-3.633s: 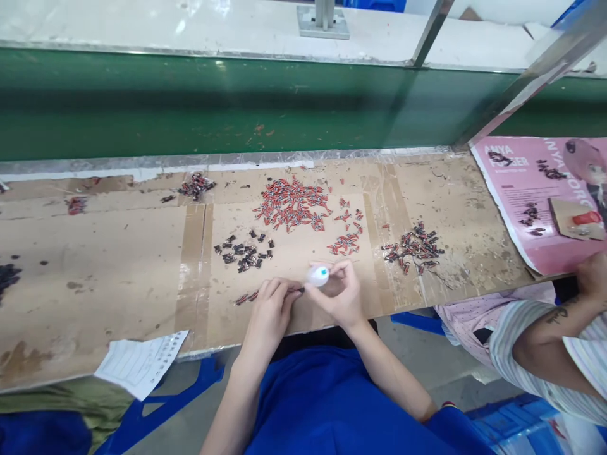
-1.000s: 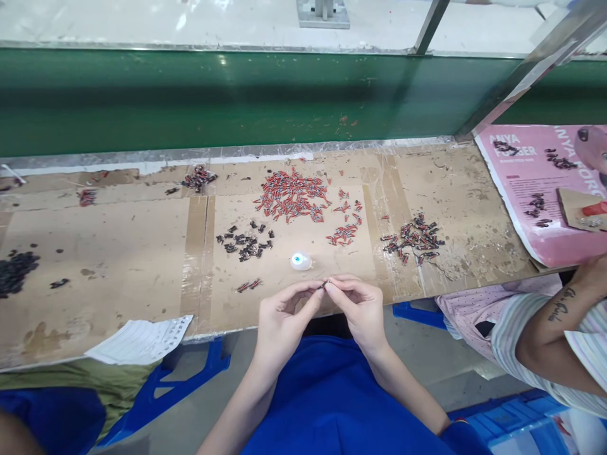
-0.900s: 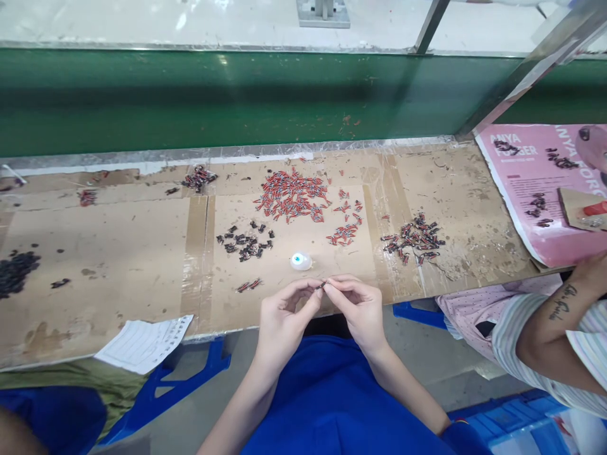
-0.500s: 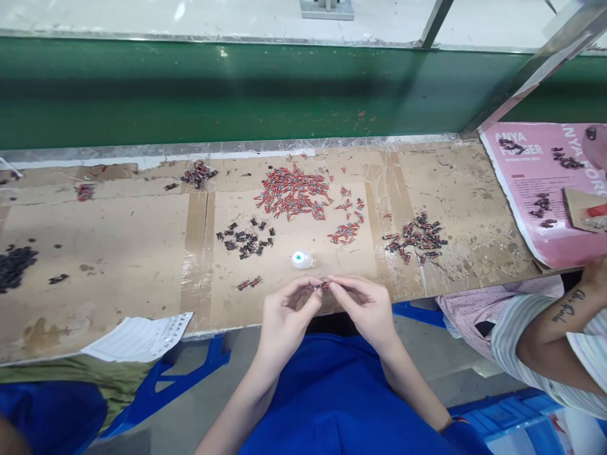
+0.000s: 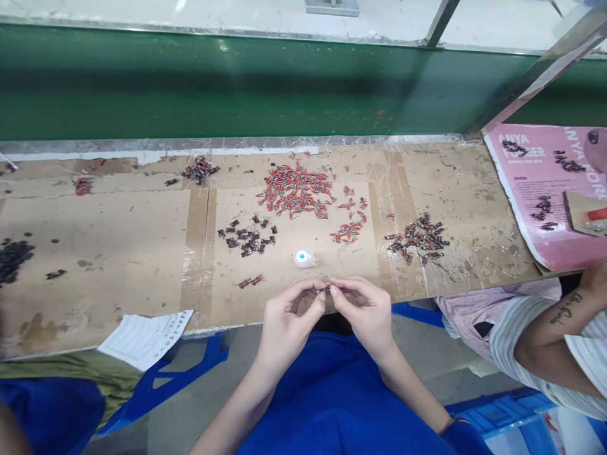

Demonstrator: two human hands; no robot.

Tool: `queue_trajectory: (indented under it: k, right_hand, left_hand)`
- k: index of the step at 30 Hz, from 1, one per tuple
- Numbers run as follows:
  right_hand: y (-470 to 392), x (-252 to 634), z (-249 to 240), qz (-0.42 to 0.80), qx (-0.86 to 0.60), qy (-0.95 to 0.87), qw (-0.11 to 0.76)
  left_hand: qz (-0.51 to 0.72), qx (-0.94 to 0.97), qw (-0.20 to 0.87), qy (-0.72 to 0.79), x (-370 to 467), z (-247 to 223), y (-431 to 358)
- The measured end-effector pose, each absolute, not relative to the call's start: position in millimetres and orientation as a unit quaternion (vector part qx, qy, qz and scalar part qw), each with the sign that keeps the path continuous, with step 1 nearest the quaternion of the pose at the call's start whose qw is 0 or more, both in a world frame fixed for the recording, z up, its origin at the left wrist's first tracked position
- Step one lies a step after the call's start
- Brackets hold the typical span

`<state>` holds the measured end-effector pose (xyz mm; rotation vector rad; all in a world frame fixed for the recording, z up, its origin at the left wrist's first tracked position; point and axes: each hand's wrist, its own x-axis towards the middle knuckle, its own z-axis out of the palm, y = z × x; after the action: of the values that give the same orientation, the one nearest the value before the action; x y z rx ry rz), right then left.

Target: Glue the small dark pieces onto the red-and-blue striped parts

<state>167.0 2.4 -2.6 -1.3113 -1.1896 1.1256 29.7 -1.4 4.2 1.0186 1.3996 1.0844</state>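
Between my fingertips is a small black-and-red part (image 5: 325, 289), too small to make out fully. My left hand (image 5: 293, 316) pinches its left end and my right hand (image 5: 363, 309) pinches the right end, close above the bench's front edge. Just beyond my hands lies a small white bottle (image 5: 304, 258) with a blue spot on its tip. A pile of red parts with metal bits (image 5: 296, 189) spreads farther back. Small black pieces (image 5: 247, 237) lie left of the bottle, with a couple of black-and-red parts (image 5: 250, 281) nearer me.
More black-and-red parts (image 5: 420, 239) are heaped at right. A pink poster (image 5: 526, 208) carries small piles beside a co-worker's tattooed arm (image 5: 554, 335). Black pieces (image 5: 14, 260) sit far left. A paper sheet (image 5: 145, 338) overhangs the cardboard-covered bench (image 5: 128, 253); a green panel (image 5: 227, 91) runs behind.
My fingers have shifted slightly around the small part, the right thumb lying lower on it. The paper sheet at left has swung a little. The whole view has moved slightly.
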Motion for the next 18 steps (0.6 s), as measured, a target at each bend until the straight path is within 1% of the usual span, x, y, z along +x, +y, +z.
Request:
queue_trajectory:
  k: [3,7,10,15,18]
  right_hand:
    - [2.7,165.5,-5.7,0.483,-0.549,-0.466,0.498]
    - [3.3,162.4,-7.7,0.446,-0.517,-0.51,0.523]
    - [2.9,158.0,-7.8,0.451,-0.494,-0.517,0.534]
    - [3.5,147.1,-8.5,0.542,-0.488,-0.435,0.528]
    - [3.4,139.5,-9.8,0.611,-0.478,-0.377,0.506]
  left_hand:
    - [0.453,0.409,0.536,0.583,29.0,2.6,0.7]
    - [0.469,0.365,0.562,0.575,27.3,2.7,3.9]
    - [0.475,0.345,0.569,0.575,24.1,4.6,4.0]
    - [0.474,0.338,0.569,0.581,16.7,9.9,0.4]
    - [0.473,0.345,0.564,0.582,6.0,8.8,-1.8]
